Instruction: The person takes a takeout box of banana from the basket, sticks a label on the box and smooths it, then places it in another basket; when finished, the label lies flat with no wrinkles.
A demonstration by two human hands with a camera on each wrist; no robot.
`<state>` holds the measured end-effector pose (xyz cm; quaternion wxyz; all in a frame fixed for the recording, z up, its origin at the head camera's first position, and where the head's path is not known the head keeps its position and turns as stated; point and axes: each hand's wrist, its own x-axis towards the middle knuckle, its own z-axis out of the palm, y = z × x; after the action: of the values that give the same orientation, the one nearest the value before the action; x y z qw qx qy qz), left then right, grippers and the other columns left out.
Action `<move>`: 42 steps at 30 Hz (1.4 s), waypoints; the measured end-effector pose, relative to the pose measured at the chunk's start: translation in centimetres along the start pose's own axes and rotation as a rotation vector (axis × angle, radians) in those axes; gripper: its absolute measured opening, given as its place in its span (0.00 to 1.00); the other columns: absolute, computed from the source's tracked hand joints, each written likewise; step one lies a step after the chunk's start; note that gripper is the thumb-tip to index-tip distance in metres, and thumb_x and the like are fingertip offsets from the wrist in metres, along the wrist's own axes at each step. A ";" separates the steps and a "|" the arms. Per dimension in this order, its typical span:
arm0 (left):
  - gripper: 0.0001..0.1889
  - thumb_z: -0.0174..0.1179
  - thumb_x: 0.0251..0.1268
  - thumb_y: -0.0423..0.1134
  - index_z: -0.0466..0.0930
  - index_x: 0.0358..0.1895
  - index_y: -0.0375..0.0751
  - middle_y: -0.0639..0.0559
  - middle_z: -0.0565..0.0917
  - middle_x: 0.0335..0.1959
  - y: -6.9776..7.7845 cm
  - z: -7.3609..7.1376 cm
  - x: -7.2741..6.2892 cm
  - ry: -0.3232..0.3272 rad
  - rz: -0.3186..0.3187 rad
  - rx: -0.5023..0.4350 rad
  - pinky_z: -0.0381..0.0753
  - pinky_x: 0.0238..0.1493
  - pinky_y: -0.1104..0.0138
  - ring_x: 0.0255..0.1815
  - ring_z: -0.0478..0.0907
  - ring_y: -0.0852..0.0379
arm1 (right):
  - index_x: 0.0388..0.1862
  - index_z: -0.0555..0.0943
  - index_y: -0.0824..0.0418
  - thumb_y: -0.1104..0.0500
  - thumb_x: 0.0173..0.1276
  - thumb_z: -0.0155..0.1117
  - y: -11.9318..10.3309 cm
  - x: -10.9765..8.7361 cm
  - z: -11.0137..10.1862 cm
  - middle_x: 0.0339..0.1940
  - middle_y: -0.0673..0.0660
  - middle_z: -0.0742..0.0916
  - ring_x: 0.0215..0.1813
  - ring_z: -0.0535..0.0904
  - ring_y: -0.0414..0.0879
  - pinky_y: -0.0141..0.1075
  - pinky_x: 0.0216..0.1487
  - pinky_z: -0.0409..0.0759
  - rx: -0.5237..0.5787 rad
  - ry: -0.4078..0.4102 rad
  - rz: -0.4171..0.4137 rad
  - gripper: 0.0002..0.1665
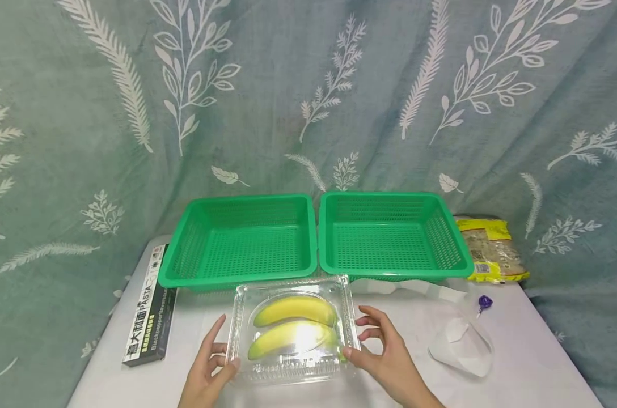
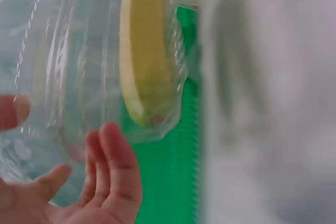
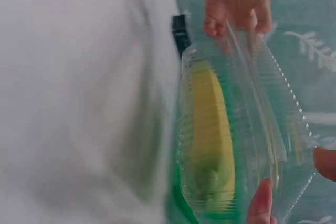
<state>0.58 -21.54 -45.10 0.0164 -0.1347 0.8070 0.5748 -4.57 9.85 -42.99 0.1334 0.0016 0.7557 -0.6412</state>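
A clear plastic clamshell box (image 1: 288,371) with two yellow-green bananas (image 1: 294,310) inside is held between both hands near the front of the table. The left hand (image 1: 206,365) grips its left edge, thumb on the lid's rim and index finger stretched out beside it. On the opposite edge, the right hand (image 1: 387,357) holds the near corner with its thumb on top and fingers along the side. One banana (image 2: 144,51) shows through the plastic wall in the left wrist view. In the right wrist view the far end of the box is in the left hand (image 3: 236,3).
Two green baskets (image 1: 237,279) stand side by side behind the box. A black and white pasta box (image 1: 147,311) lies left. To the right are a yellow bag (image 1: 492,249), a purple lollipop (image 1: 485,302), a white strip (image 1: 421,288) and a translucent white item (image 1: 461,348).
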 end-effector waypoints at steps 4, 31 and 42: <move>0.43 0.59 0.68 0.32 0.45 0.82 0.44 0.40 0.75 0.49 -1.5 0.2 0.5 -0.038 -0.088 0.054 0.84 0.35 0.68 0.33 0.79 0.63 | 0.73 0.66 0.55 0.55 0.59 0.76 2.2 0.0 0.5 0.64 0.61 0.74 0.53 0.72 0.48 0.33 0.36 0.85 -0.032 -0.068 0.054 0.45; 0.31 0.56 0.74 0.44 0.62 0.77 0.44 0.39 0.75 0.57 -1.1 4.1 3.9 -0.028 -0.039 0.231 0.82 0.38 0.66 0.48 0.78 0.53 | 0.62 0.76 0.57 0.54 0.66 0.71 4.0 2.7 -1.2 0.63 0.56 0.80 0.58 0.76 0.51 0.34 0.41 0.80 -0.184 0.099 0.025 0.27; 0.35 0.58 0.74 0.52 0.60 0.77 0.44 0.40 0.77 0.56 -1.0 3.5 1.7 0.211 -0.002 0.292 0.83 0.42 0.69 0.51 0.79 0.48 | 0.69 0.71 0.60 0.47 0.66 0.71 3.3 0.8 -6.4 0.60 0.61 0.82 0.60 0.77 0.53 0.37 0.51 0.82 -0.435 0.094 -0.011 0.37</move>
<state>-1.29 -18.97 -47.52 -0.0484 -0.1912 0.8789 0.4343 -6.03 16.52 -45.47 0.0919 -0.0013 0.8816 -0.4631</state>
